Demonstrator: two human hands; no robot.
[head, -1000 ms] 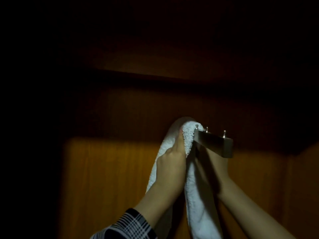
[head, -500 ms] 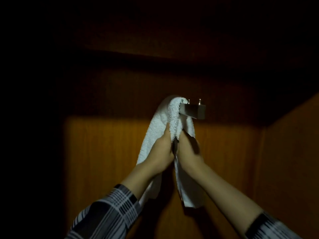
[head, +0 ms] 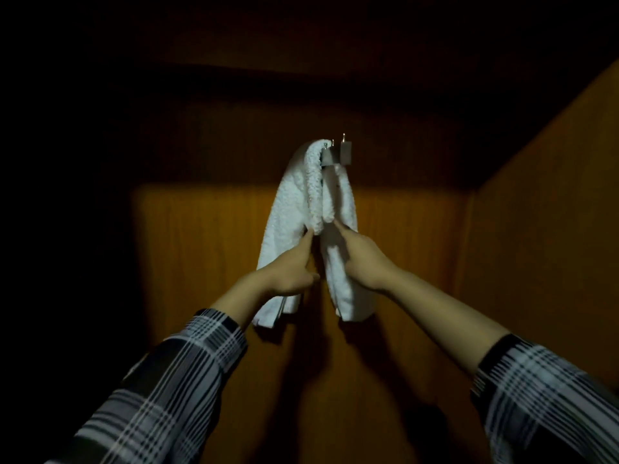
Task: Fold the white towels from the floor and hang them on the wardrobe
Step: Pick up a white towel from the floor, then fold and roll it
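The wardrobe [head: 385, 262] fills the view: an orange-brown wooden back panel lit in its lower part, a side wall running up the right edge, and deep shadow across the top and the whole left side. Against the back panel hangs the white towel [head: 291, 209], a thick terry cloth draped over a metal hook bar [head: 338, 155] near the panel's upper middle. It falls in two folded lengths, a broader one on the left and a narrower one on the right, with a rolled edge curving down between them. Its lower ends hang free and cast dark shadows on the wood below.

Two forearms in dark plaid sleeves [head: 174, 390] rise from the bottom corners and cover part of each length. The left hand [head: 288, 274] lies on the left length, forefinger stretched up to touch the rolled edge, the other fingers apparently loosely curled; whether they grip cloth cannot be told in this dim light. The right hand [head: 363, 256] sits at the right length, its fingers wrapped around the fabric, one finger pointing up to the fold.
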